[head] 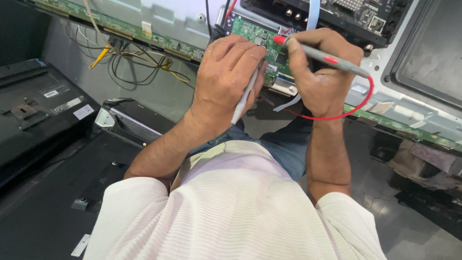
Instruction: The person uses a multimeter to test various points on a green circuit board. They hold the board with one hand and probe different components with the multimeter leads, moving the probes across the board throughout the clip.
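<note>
My left hand (226, 72) grips a grey test probe (244, 98) whose tip points up at a small green circuit board (257, 36) on the back of an opened flat screen. My right hand (322, 72) holds a second grey probe with a red tip (332, 60), laid across its fingers, the red end touching the same board. A red lead (337, 115) loops from that probe under my right wrist. Both hands sit side by side over the board and hide most of it.
A long narrow green strip board (125, 31) runs along the panel's edge, with loose yellow and black wires (139, 65) below it. A black plastic back cover (38, 106) lies at the left. A larger dark board (346, 14) sits at the top right. A crumpled cloth (423, 163) lies at the right.
</note>
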{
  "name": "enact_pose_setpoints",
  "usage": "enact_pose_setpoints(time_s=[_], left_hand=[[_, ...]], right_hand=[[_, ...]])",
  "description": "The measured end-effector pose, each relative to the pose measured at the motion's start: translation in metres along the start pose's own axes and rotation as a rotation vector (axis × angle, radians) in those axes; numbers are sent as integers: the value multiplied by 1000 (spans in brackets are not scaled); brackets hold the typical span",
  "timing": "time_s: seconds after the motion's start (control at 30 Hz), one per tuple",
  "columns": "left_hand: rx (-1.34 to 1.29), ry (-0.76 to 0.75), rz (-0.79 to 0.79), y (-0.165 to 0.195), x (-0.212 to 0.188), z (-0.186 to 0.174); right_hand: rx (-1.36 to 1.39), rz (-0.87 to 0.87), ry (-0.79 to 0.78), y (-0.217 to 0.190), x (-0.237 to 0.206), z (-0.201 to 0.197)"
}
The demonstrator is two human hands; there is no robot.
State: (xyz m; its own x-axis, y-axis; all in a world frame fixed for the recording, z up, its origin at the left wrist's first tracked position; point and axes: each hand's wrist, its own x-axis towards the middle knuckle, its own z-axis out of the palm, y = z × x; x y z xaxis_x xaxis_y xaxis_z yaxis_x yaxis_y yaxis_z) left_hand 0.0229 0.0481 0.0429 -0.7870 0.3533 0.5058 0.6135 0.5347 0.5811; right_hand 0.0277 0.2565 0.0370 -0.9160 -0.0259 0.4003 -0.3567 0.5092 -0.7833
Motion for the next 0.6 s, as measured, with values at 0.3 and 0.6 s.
enact_pose_setpoints(time_s=[0.3, 0.6], left_hand=[[-167, 0, 19, 0, -7, -20], [-138, -64, 12, 2, -12, -29]], right_hand=[[548, 193, 270, 10, -11, 0], [192, -13, 156, -11, -14, -1]])
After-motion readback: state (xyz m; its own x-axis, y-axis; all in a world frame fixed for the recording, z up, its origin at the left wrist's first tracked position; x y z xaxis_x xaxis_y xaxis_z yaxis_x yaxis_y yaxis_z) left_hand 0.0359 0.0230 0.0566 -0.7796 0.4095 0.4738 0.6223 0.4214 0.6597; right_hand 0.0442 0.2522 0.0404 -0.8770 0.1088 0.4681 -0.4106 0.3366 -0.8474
